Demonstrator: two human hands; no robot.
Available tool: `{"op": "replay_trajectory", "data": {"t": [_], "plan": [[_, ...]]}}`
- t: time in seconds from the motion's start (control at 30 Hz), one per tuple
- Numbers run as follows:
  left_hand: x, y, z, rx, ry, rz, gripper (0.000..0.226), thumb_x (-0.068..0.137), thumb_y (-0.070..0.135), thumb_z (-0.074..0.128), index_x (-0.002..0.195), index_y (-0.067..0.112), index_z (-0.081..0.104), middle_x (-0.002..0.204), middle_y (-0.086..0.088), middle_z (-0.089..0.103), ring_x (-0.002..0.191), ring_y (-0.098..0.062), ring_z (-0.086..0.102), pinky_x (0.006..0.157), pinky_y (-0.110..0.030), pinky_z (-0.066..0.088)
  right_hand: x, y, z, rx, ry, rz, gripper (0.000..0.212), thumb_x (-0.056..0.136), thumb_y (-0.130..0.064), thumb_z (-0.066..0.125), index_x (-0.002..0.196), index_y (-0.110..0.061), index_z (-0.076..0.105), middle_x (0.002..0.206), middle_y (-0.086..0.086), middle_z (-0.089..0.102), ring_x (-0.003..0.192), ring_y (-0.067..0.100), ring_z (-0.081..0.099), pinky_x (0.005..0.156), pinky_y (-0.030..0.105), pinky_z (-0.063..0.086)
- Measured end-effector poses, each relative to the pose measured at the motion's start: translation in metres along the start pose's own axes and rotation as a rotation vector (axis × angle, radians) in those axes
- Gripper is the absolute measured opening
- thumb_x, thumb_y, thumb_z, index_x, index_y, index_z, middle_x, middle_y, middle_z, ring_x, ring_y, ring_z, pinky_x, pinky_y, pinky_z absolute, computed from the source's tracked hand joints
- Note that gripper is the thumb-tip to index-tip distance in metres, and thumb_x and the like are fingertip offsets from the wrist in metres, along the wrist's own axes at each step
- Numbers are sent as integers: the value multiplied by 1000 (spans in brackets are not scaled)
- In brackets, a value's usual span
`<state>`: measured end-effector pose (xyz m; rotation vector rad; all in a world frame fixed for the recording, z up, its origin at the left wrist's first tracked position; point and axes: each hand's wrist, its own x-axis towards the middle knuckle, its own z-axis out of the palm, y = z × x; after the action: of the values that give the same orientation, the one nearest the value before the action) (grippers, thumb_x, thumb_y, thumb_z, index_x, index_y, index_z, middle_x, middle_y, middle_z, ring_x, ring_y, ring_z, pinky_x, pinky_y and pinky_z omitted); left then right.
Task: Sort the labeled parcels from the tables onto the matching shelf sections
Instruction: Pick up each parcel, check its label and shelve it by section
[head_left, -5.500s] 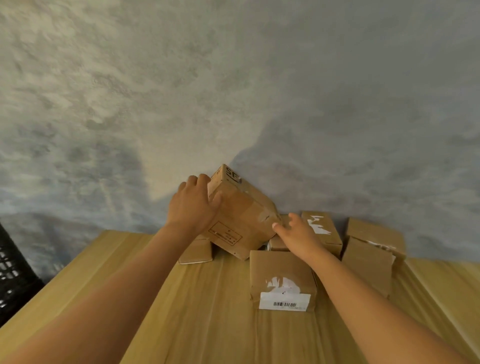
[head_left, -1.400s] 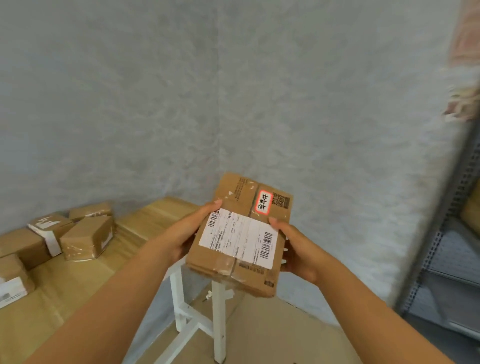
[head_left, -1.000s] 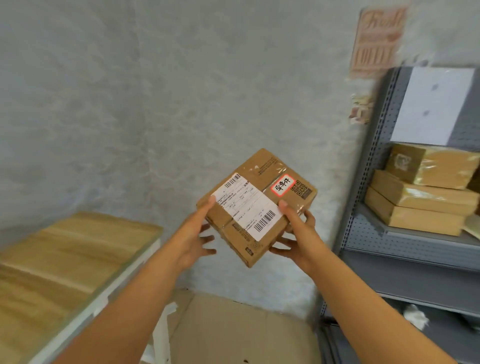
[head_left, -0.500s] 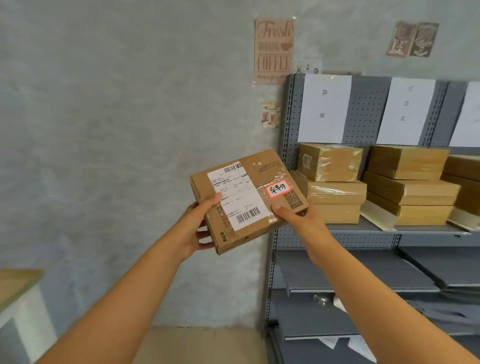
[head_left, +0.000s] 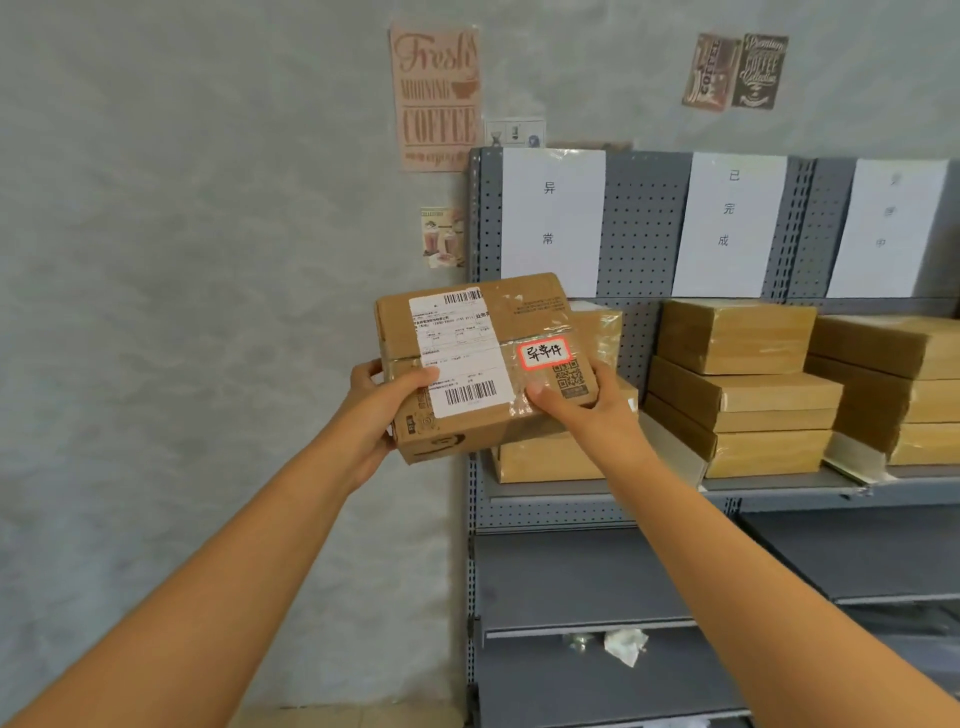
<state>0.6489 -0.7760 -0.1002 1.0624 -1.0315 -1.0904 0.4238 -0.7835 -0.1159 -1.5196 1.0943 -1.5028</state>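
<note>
A parcel marked 异常件 was gripped by both hands, left and right, fingers clamped on it; placement under the 异常 sign seemed next.

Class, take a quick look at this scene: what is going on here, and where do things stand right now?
A person holds a cardboard parcel in both hands, the left hand gripping its left edge and the right hand its lower right corner. A red-bordered handwritten sticker sits on the parcel's top. It is raised in front of a grey shelf unit, by the leftmost section under a white paper sign, where stacked boxes already sit. The parcel has not been set down yet.
</note>
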Motion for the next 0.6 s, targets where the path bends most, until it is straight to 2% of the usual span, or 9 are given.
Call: {"op": "replay_trajectory", "data": {"t": [0.07,0.2,0.3,0.37,0.5,0.6], "plan": [[18,4,12,-15,-8,34,63,88,19,72,139,19,35,109,-2,73,99,-21,71,93,-49,55,18,2,-6,16,-3,-6,74,83,-32,76,144,-24,36,114,-14,62,96,-6,56,67,7,40],[66,16,29,-28,-53,112,58,90,18,69,142,18,43,116,-2,73,99,-19,73,84,-41,58,62,2,-13,18,-3,-36,50,89,-26,70,129,-34,41,106,-19,61,89,-12,54,64,6,39],[109,34,42,-58,-69,178,56,89,14,65,140,13,42,116,-5,72,100,-21,72,79,-38,59,103,-6,-16,-1,27,-103,54,89,-24,70,134,-29,41,109,-16,62,90,-10,57,63,4,43],[135,48,54,-73,-70,222,54,88,12,64,136,11,39,115,-7,71,99,-21,72,78,-39,58,133,-14,-19,-11,60,-144,56,89,-25,70,137,-25,41,111,-14,61,94,-7,57,66,8,44],[188,69,82,-35,-103,279,49,90,11,61,132,16,37,118,-5,68,103,-19,68,91,-41,55,190,-25,-30,-39,131,-185,57,87,-36,71,135,-25,43,109,-15,59,96,-2,57,73,14,41],[222,72,107,11,-173,308,53,89,15,62,138,16,42,122,-5,67,107,-18,66,81,-34,54,223,-26,-43,-67,203,-194,55,88,-42,68,134,-25,43,109,-14,58,93,-3,56,67,14,43]]}}
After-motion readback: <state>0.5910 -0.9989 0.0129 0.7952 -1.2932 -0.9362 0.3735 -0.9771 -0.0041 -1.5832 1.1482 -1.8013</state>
